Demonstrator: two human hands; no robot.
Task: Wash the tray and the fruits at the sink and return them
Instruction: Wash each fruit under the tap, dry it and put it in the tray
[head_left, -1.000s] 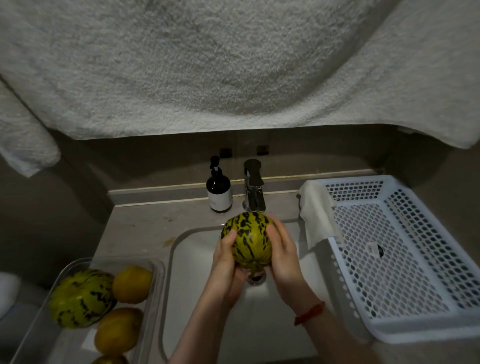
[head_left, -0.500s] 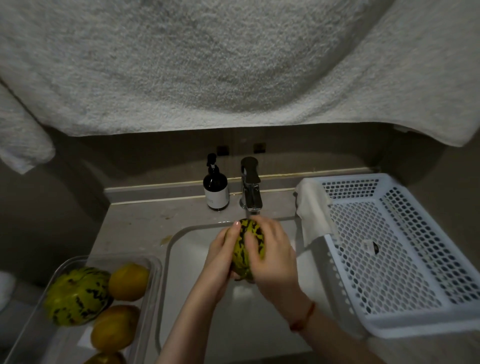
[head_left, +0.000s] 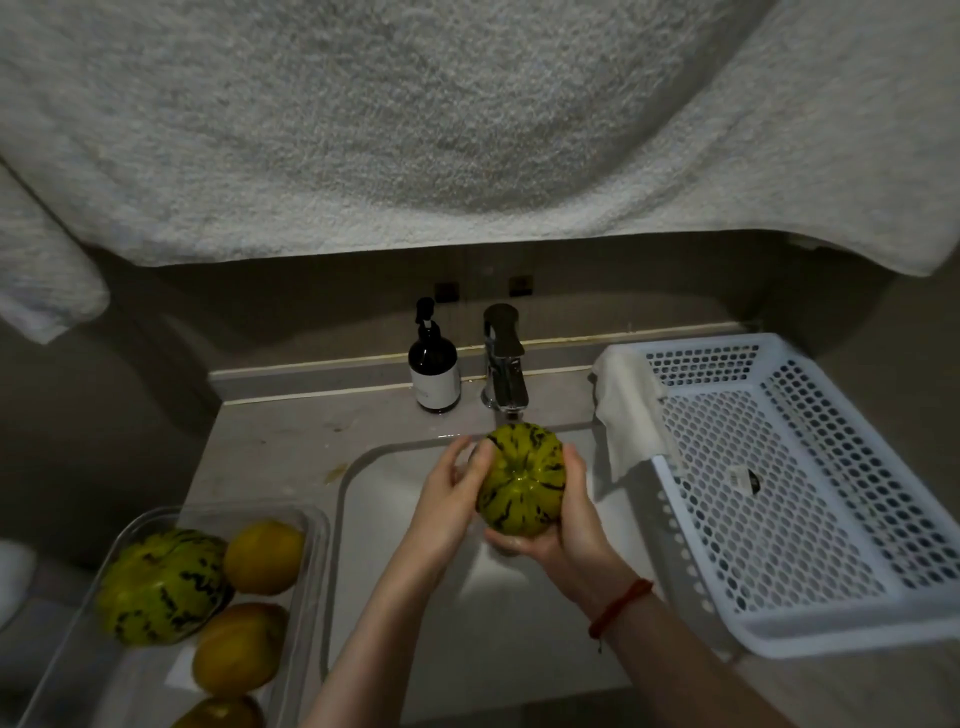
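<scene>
A person holds a round green melon with dark broken stripes (head_left: 522, 479) over the white rectangular sink basin (head_left: 395, 519), directly below the spout of the chrome faucet (head_left: 505, 364). The left hand (head_left: 449, 499) presses on the melon's left side, with the thumb laid on the rind and the fingers behind it, partly hidden. The right hand (head_left: 566, 525) carries the fruit from below and from the right; its fingers are curled under the melon, and the thumb lies along the right side. A red string bracelet (head_left: 618, 608) sits on the right wrist.

On the counter to the left of the basin stands a clear plastic tray (head_left: 311, 525). It contains a second striped green melon (head_left: 161, 584) and several yellow-orange round fruits (head_left: 264, 556) (three are visible, the lowest one cut by the picture's edge). The melon in the tray touches the fruits beside it.

To the right of the basin rests a white perforated plastic basket (head_left: 779, 499), and a white cloth (head_left: 631, 410) hangs over its left corner near the faucet. A dark pump bottle with a white label (head_left: 434, 371) stands just beside the faucet, on its left. A large white towel (head_left: 415, 119) hangs above and fills the upper part of the view. Whether water runs from the faucet cannot be told.
</scene>
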